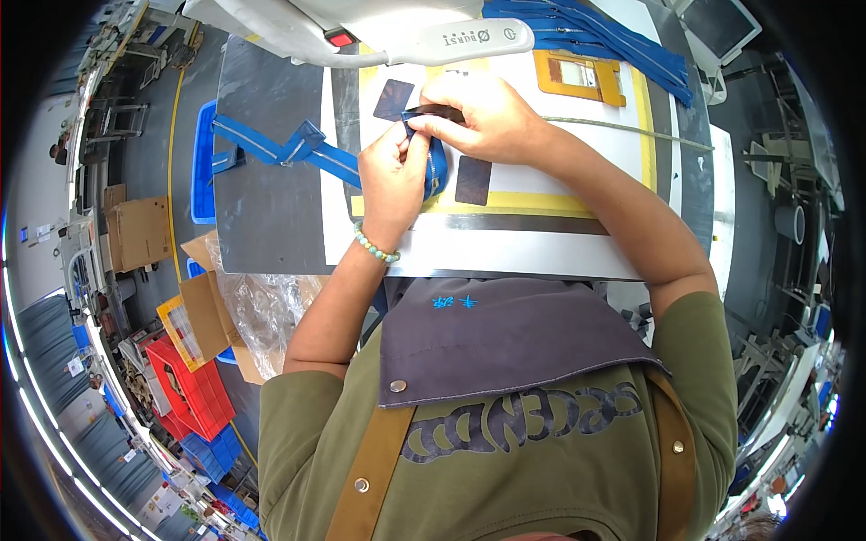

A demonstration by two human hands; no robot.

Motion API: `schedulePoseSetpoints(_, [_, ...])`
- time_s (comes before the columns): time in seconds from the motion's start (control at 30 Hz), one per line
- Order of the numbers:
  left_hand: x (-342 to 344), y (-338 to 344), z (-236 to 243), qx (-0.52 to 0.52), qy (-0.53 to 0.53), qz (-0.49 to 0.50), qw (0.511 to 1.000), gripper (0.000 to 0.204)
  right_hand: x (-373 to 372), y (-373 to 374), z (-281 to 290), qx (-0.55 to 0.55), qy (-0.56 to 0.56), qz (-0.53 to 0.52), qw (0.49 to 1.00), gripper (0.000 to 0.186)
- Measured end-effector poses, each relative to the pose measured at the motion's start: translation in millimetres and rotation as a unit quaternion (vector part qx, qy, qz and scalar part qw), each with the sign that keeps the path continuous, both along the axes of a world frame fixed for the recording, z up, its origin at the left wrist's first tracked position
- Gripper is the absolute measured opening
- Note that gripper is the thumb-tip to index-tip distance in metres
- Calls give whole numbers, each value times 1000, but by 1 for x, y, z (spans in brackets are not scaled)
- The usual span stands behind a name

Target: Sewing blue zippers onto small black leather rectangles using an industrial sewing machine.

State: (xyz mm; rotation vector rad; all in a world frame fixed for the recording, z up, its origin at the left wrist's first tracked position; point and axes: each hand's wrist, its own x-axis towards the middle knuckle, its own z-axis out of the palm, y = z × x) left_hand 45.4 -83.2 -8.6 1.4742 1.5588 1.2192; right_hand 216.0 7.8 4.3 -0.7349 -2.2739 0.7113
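Note:
My left hand (392, 176) pinches a blue zipper piece (436, 171) near the middle of the white work board (541, 207). My right hand (487, 117) meets it from the right, fingers closed on a slim black tool (433, 110) at the zipper; the tool's tip is hidden among my fingers. A long blue zipper strip (329, 160) runs from my left hand across the grey tabletop to a blue bin (203, 203) at the left. One dark rectangular plate (394, 97) lies just above my hands, another (474, 182) just below my right hand.
A white machine arm (460, 41) overhangs the far edge. A yellow template (577, 77), a pile of blue zippers (595, 32) and a thin cord (631, 128) lie at right. On the floor at left are cardboard boxes (135, 230), plastic wrap (271, 307) and a red crate (185, 388).

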Motion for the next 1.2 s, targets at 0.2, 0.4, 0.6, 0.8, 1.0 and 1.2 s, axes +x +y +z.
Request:
schedulePoseSetpoints(0.2, [-2, 4, -11, 40, -28, -11, 999, 15, -4, -3, -5, 71, 64, -10, 995, 27])
schedulePoseSetpoints(0.4, [-3, -3, -2, 21, 19, -33, 999, 15, 1, -9, 3, 108, 108, 15, 988, 26])
schedulePoseSetpoints(0.6, [5, 0, 11, 47, 27, -25, 998, 17, -3, -10, 1, -196, 174, 24, 965, 26])
schedulePoseSetpoints(0.8, [-2, 1, 5, 62, 74, -29, 995, 20, 1, -3, 17, -401, 129, 40, 906, 26])
schedulePoseSetpoints(1.0, [0, 3, 6, 41, 51, -35, 997, 26, 8, 2, 21, -447, 108, 59, 886, 25])
schedulePoseSetpoints(1.2, [-4, 3, 1, 5, -34, -35, 999, 33, 6, 1, 16, -393, 86, 32, 915, 28])
